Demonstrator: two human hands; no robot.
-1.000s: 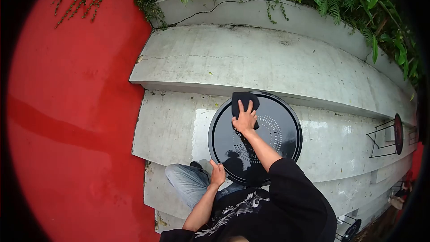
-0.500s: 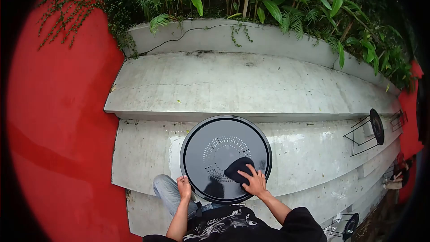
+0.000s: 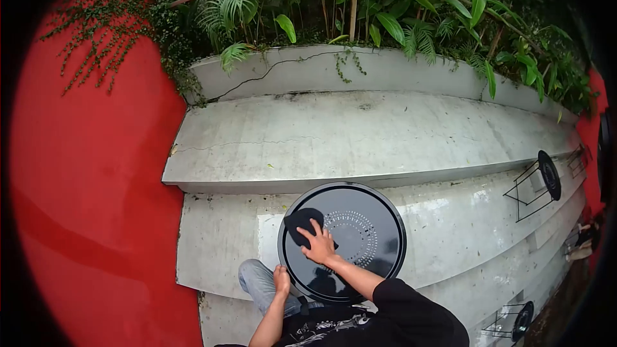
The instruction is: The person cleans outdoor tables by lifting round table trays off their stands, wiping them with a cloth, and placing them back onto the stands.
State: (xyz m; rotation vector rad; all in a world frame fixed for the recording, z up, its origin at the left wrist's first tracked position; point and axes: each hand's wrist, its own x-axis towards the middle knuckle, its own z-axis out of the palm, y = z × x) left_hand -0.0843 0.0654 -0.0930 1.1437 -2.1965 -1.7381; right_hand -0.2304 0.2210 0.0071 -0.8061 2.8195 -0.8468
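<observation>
A round black table (image 3: 352,203) with a raised rim and rings of small perforations is in front of me, its glossy top showing reflections. My right hand (image 3: 319,246) presses a black cloth (image 3: 301,220) onto the left part of the tabletop, its fingers spread over the fabric. Folded fingers of my left hand (image 3: 281,279) are closed at the table's lower left rim, seemingly holding it. The underside of the table and the left fingertips are hidden.
Pale concrete steps (image 3: 308,151) rise ahead to a low cracked wall (image 3: 302,71) with green plants (image 3: 385,19) behind. Red ground (image 3: 96,186) lies at left. Black wire-framed tables (image 3: 549,175) stand at right. A person (image 3: 583,241) is partly visible at the far right.
My right hand and the black cloth have moved from the lower right of the tabletop to its upper left. The left hand stays at the rim. The view has shifted slightly.
</observation>
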